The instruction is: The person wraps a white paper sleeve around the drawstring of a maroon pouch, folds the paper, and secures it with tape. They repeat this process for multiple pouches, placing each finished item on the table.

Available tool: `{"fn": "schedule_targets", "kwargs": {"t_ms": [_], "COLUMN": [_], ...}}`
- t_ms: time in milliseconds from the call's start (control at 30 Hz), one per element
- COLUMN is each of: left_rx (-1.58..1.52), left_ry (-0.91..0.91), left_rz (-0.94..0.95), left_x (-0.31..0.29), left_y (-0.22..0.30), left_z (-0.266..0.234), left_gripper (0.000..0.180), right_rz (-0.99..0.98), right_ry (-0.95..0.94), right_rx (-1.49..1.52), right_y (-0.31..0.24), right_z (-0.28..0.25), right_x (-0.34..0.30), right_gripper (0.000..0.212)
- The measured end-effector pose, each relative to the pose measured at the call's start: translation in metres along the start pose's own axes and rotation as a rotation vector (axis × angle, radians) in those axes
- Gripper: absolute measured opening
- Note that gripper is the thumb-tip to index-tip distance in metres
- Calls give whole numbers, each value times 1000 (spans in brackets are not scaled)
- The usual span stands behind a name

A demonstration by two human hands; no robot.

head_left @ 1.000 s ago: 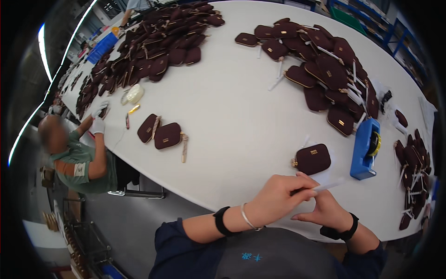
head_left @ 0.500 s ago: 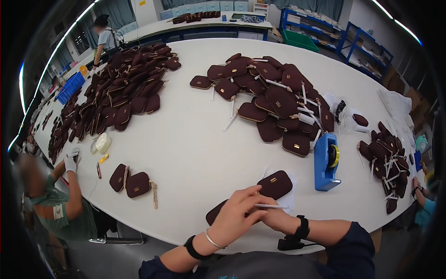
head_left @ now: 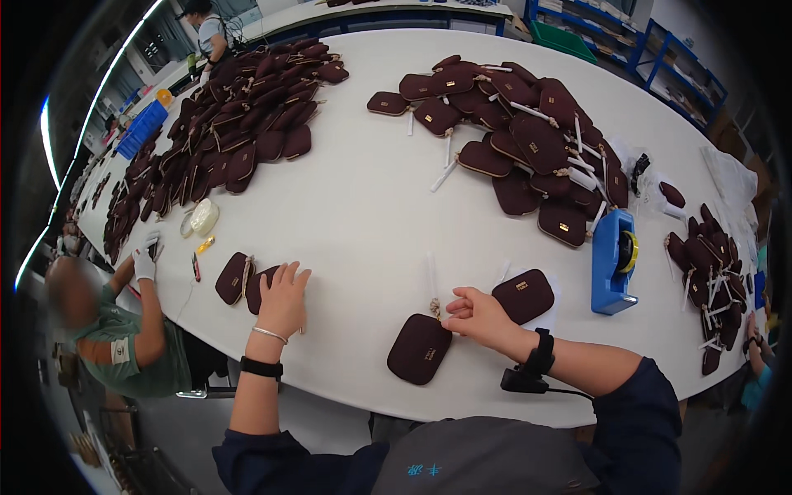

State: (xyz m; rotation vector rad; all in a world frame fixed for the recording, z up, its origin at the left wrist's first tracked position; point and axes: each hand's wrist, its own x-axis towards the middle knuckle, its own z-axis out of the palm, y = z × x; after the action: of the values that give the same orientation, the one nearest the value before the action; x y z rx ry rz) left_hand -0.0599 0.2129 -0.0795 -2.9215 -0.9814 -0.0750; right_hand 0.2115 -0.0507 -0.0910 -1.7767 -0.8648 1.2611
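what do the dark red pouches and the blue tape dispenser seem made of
The dark red pouches look like matte fabric or faux leather, showing no glossy highlights. The blue tape dispenser is probably hard plastic, judging by its smooth, evenly coloured, rigid-looking body.

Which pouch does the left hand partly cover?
The right pouch of the separate pair at left; the left hand overlaps it in view, the left pouch lies clear.

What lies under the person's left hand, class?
Part of a dark maroon pouch on the white table shows beneath the left hand; the hand hides its right side, so whether they touch cannot be seen.
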Motion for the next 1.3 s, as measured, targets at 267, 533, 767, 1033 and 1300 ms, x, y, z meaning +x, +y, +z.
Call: {"fn": "schedule_targets", "kwargs": {"t_ms": [267, 533, 767, 1033, 1300], "left_rx": [225, 265, -141, -599, -987], "left_ry": [53, 51, 70, 86, -32], "left_rz": [147, 178, 144, 89, -35], "left_x": [0, 3, -18, -32, -48], "left_y": [-27, -37, -2, 61, 101], "left_z": [15, 11, -16, -52, -65], "left_gripper": [21, 6, 17, 17, 14], "right_rz": [-219, -1049, -820, -538, -521], "right_ry": [67, 1, -314, -110, 893], "right_rx": [-745, -1485, -1187, -412, 442], "right_y": [-51, -45, -53, -73, -59], "right_z": [17, 18, -9, -110, -245], "right_x": [8, 19, -4, -17, 0], "right_gripper": [53, 12, 11, 19, 34]}}
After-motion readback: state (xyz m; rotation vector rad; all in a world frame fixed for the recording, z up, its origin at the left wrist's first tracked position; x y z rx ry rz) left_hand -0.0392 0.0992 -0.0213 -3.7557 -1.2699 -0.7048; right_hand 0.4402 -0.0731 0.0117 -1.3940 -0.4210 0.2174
